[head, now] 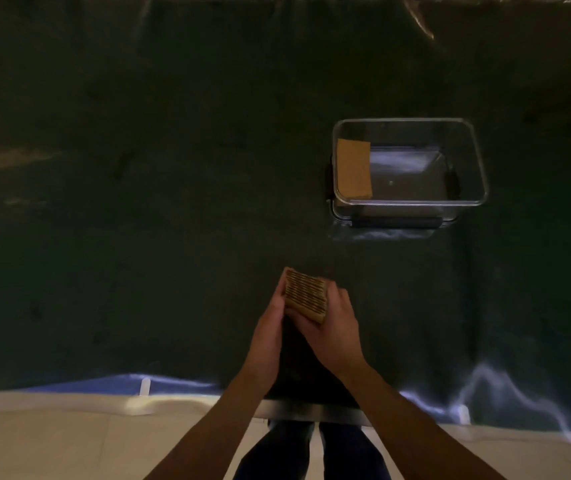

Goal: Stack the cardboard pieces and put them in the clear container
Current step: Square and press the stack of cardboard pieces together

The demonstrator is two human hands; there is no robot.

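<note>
Pressing in from both sides, the left hand (pixel 270 322) and the right hand (pixel 334 325) clamp a stack of cardboard pieces (pixel 306 296) between them, above the near middle part of a table under a dark green cloth (pixel 173 202). The left hand lies flat along the stack's left side, fingers straight and close together. The right hand curls around the right side and the near lower corner, fingers bent against the cardboard. The stack is tilted, with its corrugated edges turned up toward the camera, so the layers show as thin dark and tan stripes. Whether the stack touches the cloth or is held just above it cannot be told.

Farther back and toward the right side of the table stands the clear container (pixel 412 202), rectangular, open at the top, with dark clips at its left, right and near sides. Inside it, against the left wall, sits one flat tan cardboard piece (pixel 353 168); the rest of the container's floor is bare and shows a pale reflection. The container is well apart from the hands.

Along the near edge of the table the cloth hangs over, with bluish-white glare on its folds, and two small white clips (pixel 144 386) are visible at that edge. Below it lies a pale floor (pixel 52 445), and the person's dark trouser legs (pixel 311 452) show between the forearms.

No brand, label or writing can be read on the cardboard, the container or the cloth
</note>
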